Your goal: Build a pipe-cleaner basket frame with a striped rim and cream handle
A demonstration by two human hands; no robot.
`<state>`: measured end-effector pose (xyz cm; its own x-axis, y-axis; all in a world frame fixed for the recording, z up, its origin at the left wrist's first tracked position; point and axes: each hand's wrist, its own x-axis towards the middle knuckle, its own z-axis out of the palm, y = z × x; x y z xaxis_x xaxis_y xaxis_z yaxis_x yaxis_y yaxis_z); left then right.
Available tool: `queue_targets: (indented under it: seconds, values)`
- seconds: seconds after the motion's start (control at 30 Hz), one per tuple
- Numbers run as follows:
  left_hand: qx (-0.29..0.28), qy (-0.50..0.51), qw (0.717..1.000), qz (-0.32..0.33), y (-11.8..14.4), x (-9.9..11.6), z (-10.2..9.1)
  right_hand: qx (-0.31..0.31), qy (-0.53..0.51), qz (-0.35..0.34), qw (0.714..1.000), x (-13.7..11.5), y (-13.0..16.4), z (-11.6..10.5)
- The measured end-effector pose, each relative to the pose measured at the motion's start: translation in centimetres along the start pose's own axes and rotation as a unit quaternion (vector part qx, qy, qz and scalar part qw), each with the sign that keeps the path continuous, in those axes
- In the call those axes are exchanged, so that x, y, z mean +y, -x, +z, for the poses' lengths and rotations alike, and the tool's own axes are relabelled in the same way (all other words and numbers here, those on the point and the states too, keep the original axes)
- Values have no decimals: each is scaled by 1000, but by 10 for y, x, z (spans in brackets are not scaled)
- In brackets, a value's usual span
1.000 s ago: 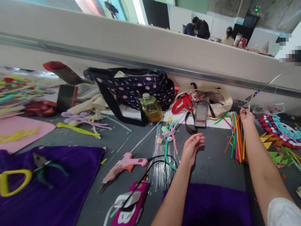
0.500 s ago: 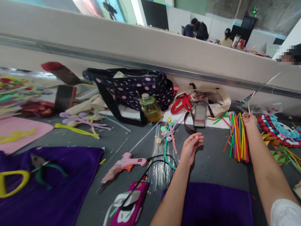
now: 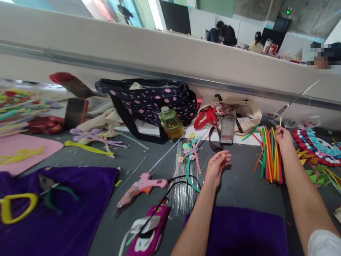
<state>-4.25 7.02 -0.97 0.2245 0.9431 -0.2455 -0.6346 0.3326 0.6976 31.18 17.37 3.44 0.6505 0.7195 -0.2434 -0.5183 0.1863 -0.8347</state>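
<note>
Over the desk (image 3: 239,185), the right hand (image 3: 282,137) pinches a thin pale stick (image 3: 280,121) just beside the bundle of coloured sticks (image 3: 270,156); the left hand (image 3: 217,165) hovers empty, fingers loosely curled, near the glue gun (image 3: 144,185)

Both forearms are bare from wrist to elbow. A short white fabric sleeve (image 3: 323,243) covers the right upper arm at the lower right corner. The left hand (image 3: 216,166) and right hand (image 3: 282,138) wear no gloves, rings or watch.

glue gun (image 3: 142,185): pink | bag (image 3: 151,97): dark, pink dots | cloth (image 3: 58,209): purple | sticks (image 3: 270,154): multicoloured
</note>
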Motion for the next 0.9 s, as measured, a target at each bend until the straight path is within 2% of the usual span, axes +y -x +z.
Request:
queue_targets:
  seconds: [0.2, 0.3, 0.37, 0.47, 0.6, 0.77, 0.9]
  values:
    - [-6, 2, 1000, -2, 1, -1, 1, -72, -60, 89, 992, -8, 47, -11]
    - [-10, 3, 1000, 1, 2, -2, 0, -184, -148, 178, 955, -11, 75, -18]
    - [-12, 6, 1000, 2, 2, -3, 0, -236, -161, 203, 937, -9, 97, -24]
    - [-18, 5, 1000, 4, 2, -5, 1, -281, -121, 208, 929, 4, 134, -35]
    - [-24, -8, 1000, 1, 2, -7, 2, -290, 17, 162, 943, 29, 188, -41]
    - [-56, -41, 998, -4, 3, -13, 4, -330, 114, 141, 927, 55, 246, -20]
    - [-103, -84, 991, 14, 7, -19, 8, -375, 121, 157, 905, 76, 283, 3]
